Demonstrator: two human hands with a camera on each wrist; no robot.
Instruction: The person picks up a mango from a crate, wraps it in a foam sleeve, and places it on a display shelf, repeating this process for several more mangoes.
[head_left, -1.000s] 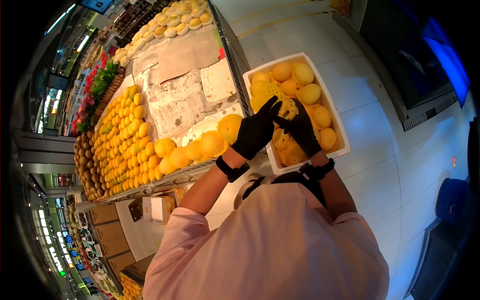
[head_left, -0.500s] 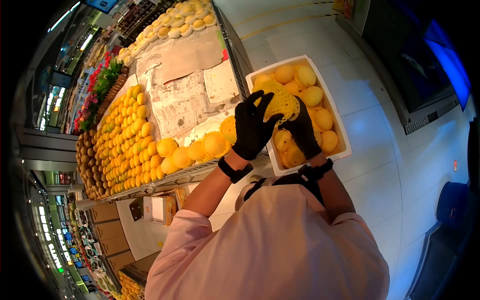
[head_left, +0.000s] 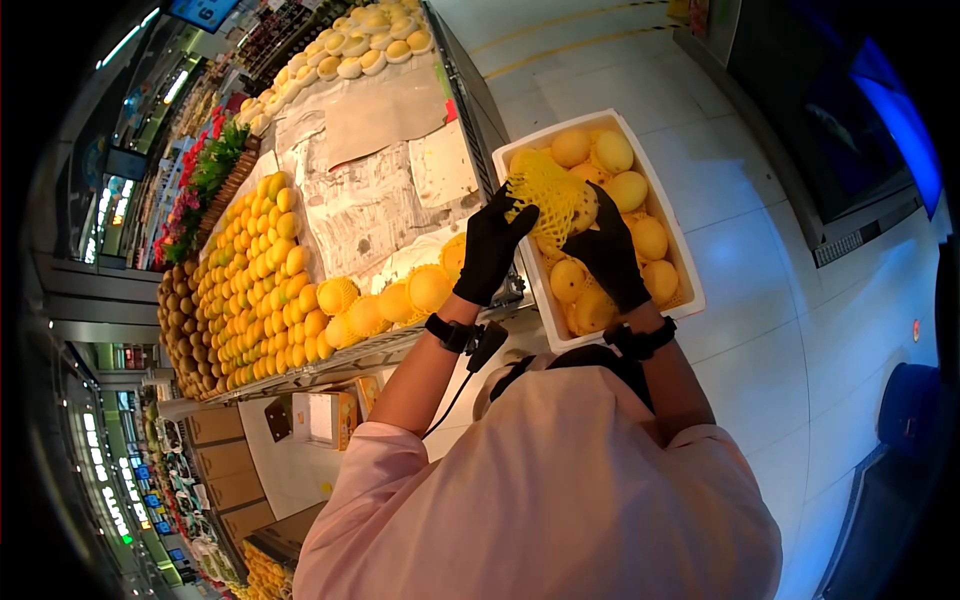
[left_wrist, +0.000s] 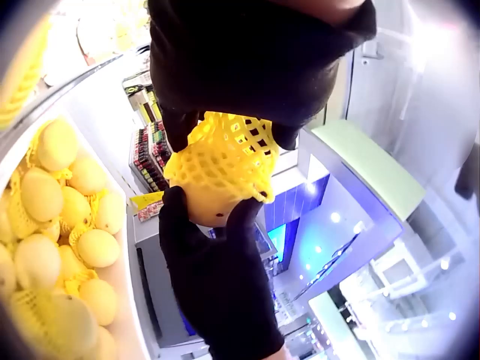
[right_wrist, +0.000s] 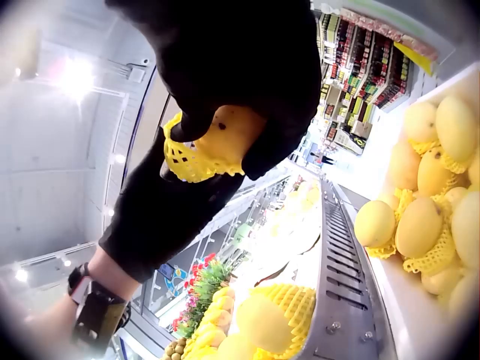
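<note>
A yellow mango (left_wrist: 207, 208) with small dark spots is held between both black-gloved hands, partly covered by a yellow foam net sleeve (head_left: 545, 190). My left hand (head_left: 492, 248) pinches the sleeve at its left edge, thumb and fingers on the mesh. From the other side, my right hand (head_left: 612, 258) grips the mango's bare end, which shows between thumb and fingers in the right wrist view. Both hands are above the near left part of a white foam box (head_left: 688, 262), where more mangoes (head_left: 627, 190) lie, some in net sleeves.
Left of the box stands a display stand with a metal edge (right_wrist: 334, 251), rows of mangoes (head_left: 250, 270) and flattened paper (head_left: 350, 200). Netted mangoes (head_left: 428, 289) line its near edge. Cardboard boxes (head_left: 222, 460) are at lower left, and tiled floor (head_left: 740, 260) extends right.
The net sleeve spread over the mango's near side half a second ago; now it sits further left, baring the right end. My left hand has shifted left, its fingers drawn in on the mesh.
</note>
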